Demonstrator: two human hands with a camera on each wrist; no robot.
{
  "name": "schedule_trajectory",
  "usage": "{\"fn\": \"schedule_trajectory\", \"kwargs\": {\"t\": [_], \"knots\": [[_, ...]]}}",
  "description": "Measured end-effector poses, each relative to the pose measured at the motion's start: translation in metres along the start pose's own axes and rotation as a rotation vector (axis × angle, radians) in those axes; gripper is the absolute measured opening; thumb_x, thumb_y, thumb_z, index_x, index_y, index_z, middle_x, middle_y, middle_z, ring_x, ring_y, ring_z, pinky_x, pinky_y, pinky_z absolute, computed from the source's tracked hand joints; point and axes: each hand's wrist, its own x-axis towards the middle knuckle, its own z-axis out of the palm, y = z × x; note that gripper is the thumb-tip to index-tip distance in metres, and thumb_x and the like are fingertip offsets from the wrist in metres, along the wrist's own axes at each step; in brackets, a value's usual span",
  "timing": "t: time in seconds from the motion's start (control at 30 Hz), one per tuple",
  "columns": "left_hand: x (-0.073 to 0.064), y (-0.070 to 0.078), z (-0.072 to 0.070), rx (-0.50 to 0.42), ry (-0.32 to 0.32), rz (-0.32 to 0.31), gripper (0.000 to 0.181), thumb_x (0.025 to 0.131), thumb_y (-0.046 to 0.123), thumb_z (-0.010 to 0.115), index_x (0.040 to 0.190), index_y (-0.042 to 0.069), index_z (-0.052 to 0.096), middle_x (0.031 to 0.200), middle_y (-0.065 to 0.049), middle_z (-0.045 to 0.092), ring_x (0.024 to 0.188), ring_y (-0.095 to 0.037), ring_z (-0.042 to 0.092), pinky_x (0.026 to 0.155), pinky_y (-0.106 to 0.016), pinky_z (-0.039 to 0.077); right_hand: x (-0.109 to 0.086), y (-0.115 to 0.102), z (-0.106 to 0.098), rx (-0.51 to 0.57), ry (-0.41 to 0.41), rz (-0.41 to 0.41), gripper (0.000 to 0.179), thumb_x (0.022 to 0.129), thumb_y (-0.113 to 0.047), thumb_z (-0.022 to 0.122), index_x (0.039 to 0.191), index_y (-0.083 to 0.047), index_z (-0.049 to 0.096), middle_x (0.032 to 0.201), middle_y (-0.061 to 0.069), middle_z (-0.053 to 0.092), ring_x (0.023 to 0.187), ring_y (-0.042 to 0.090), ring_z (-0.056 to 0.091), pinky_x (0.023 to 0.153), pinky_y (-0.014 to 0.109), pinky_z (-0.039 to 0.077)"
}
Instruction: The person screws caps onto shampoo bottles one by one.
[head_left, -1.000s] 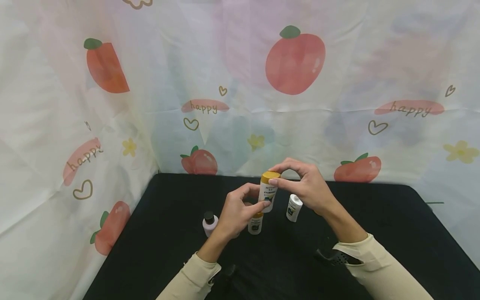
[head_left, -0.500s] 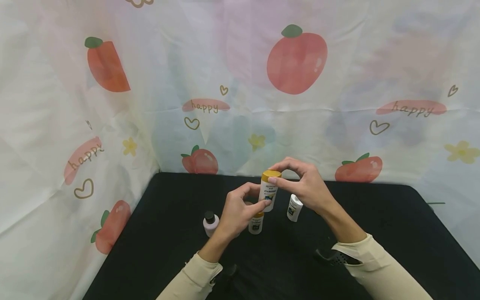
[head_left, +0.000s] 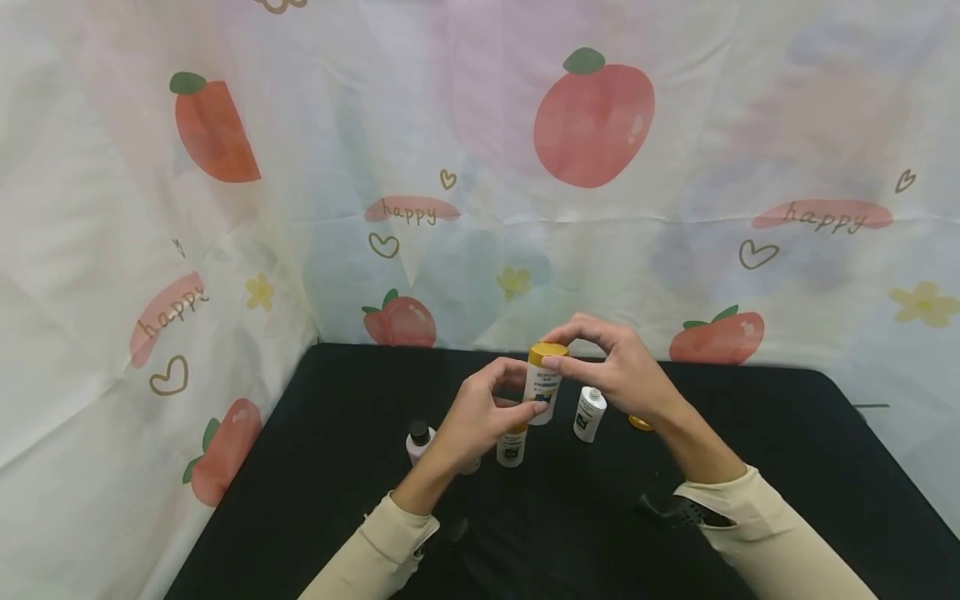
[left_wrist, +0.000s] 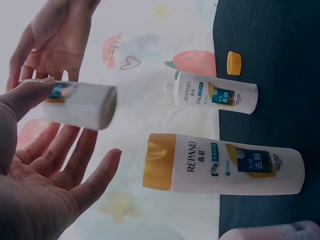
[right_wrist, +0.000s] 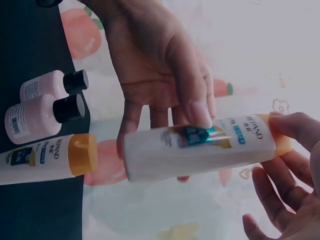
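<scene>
My left hand (head_left: 480, 412) holds the body of a white shampoo bottle (head_left: 542, 390) with thumb and fingers. At its top, my right hand (head_left: 626, 371) pinches the yellow cap (head_left: 549, 352). The bottle is raised off the table and slightly tilted; its label reads REPAND in the right wrist view. Below it, a second REPAND bottle (left_wrist: 230, 165) stands with a yellow cap. To the right, an uncapped white bottle (head_left: 590, 415) stands with its bare neck showing. Behind that one lies a loose yellow cap (left_wrist: 234, 63), partly hidden by my right wrist in the head view.
Two pink bottles with black caps (right_wrist: 37, 87) stand at the left, mostly behind my left hand in the head view. Everything rests on a black-covered table (head_left: 322, 417). A printed fabric backdrop (head_left: 480, 150) rises along its back and left edges.
Both hands and the held bottle have shifted slightly right. The loose yellow cap now shows beside my right wrist. My left wrist covers more of the pink bottle.
</scene>
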Motion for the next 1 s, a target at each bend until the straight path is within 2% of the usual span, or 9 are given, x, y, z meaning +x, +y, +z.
{"fn": "schedule_trajectory", "kwargs": {"t": [0.17,0.37,0.57,0.8,1.0], "knots": [[0.006,0.003,-0.004,0.045,-0.021,-0.009,0.043,0.090,0.023,0.080,0.127,0.016,0.062,0.118,0.002,0.067,0.109,-0.012,0.065,0.088,-0.030,0.059,-0.002,0.003,-0.003,-0.018,-0.030,-0.002,0.024,0.092,-0.010,0.075,0.112,-0.024,0.073,0.104,-0.005,0.067,0.103,0.014,0.062,0.096,0.030,0.048],[0.012,0.007,-0.004,0.079,-0.063,0.002,0.039,0.091,0.023,0.079,0.125,0.013,0.064,0.117,0.001,0.066,0.107,-0.012,0.065,0.087,-0.025,0.058,-0.009,0.007,-0.004,0.014,-0.067,0.022,0.022,0.093,-0.010,0.075,0.112,-0.021,0.074,0.106,-0.002,0.067,0.103,0.017,0.061,0.093,0.032,0.049],[0.018,0.006,-0.002,0.121,-0.084,0.011,0.033,0.092,0.024,0.078,0.120,0.012,0.066,0.115,-0.001,0.066,0.106,-0.013,0.065,0.087,-0.023,0.057,-0.014,0.014,-0.003,-0.016,-0.085,0.047,0.022,0.093,-0.012,0.075,0.113,-0.023,0.074,0.109,-0.003,0.067,0.103,0.017,0.059,0.095,0.037,0.046],[0.024,-0.001,0.001,0.190,-0.085,0.014,0.027,0.092,0.025,0.078,0.113,0.012,0.069,0.108,0.000,0.069,0.099,-0.012,0.067,0.084,-0.022,0.057,-0.018,0.023,-0.002,-0.072,-0.102,0.085,0.023,0.095,-0.015,0.073,0.115,-0.025,0.073,0.110,-0.007,0.067,0.105,0.015,0.060,0.094,0.044,0.047],[0.026,-0.012,0.005,0.239,-0.094,0.033,0.027,0.091,0.026,0.078,0.111,0.010,0.070,0.105,-0.001,0.071,0.096,-0.012,0.069,0.086,-0.026,0.058,-0.018,0.029,-0.002,-0.124,-0.140,0.122,0.023,0.093,-0.024,0.076,0.115,-0.027,0.073,0.110,-0.010,0.067,0.103,0.011,0.062,0.091,0.042,0.050]]}}
